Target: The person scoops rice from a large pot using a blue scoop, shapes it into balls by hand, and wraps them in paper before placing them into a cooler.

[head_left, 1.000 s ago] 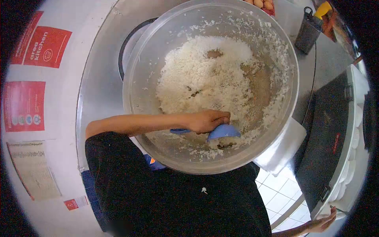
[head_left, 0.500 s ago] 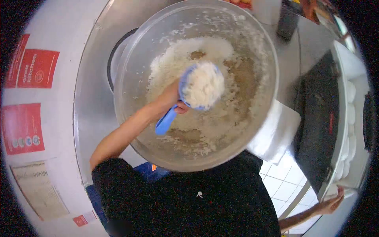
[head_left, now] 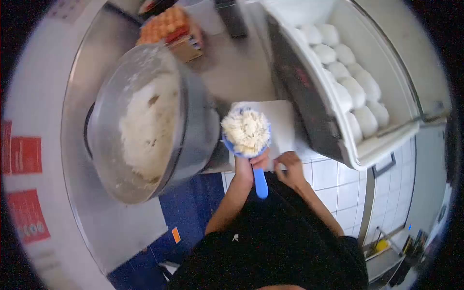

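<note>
My left hand [head_left: 244,169] is closed around a blue scoop [head_left: 261,182], whose handle points down toward my body. A heaped white, grainy mass that looks like cooked rice [head_left: 249,131] fills it and stands above the rim. My right hand [head_left: 291,170] is at the near edge of a white board [head_left: 278,121], just right of the scoop; its fingers are loosely curled, thumb apart, with nothing seen in them. Left of my hands stands a large, deep pot [head_left: 198,130], partly filled with more of the white grains [head_left: 150,121].
To the right, a white-lined bin [head_left: 398,72] with a black side holds several smooth white balls [head_left: 355,92]. Behind the pot are a tray of eggs [head_left: 164,24] and a dark container [head_left: 231,18] on the metal counter [head_left: 237,72]. White floor tiles [head_left: 328,183] show below.
My left hand has carried the filled scoop from over the pot to beside it, above the white board. My right hand has come in from the bin's near corner. The view has turned right.
</note>
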A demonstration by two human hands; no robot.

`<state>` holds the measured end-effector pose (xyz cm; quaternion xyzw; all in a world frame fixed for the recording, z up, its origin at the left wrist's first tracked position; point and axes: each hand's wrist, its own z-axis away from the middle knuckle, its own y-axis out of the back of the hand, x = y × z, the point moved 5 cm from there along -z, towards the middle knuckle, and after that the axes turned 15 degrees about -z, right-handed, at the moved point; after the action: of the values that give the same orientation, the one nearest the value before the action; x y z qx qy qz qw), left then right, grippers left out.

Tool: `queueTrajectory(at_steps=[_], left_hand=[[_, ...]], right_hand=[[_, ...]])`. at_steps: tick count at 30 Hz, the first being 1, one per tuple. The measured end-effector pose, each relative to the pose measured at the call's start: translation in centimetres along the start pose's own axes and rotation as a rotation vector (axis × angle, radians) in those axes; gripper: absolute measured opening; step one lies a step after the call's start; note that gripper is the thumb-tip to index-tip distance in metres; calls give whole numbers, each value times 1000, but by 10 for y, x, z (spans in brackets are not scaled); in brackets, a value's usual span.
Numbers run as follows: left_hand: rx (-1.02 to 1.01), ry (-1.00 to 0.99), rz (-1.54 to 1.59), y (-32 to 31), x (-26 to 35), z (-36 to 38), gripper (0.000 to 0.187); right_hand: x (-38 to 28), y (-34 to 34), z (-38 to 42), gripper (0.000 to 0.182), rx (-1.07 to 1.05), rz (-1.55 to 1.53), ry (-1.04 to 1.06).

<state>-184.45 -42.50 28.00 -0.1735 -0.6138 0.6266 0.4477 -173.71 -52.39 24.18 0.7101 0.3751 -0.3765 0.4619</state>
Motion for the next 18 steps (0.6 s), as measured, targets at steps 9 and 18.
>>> queueTrajectory(at_steps=[9, 18], left_hand=[[896, -954, -1966, 65, 4, 4, 50], [580, 69, -2437, 98, -31, -34, 59]], right_hand=[[82, -28, 60, 33, -306, 196, -20], [99, -31, 72, 39, -314, 150, -6]])
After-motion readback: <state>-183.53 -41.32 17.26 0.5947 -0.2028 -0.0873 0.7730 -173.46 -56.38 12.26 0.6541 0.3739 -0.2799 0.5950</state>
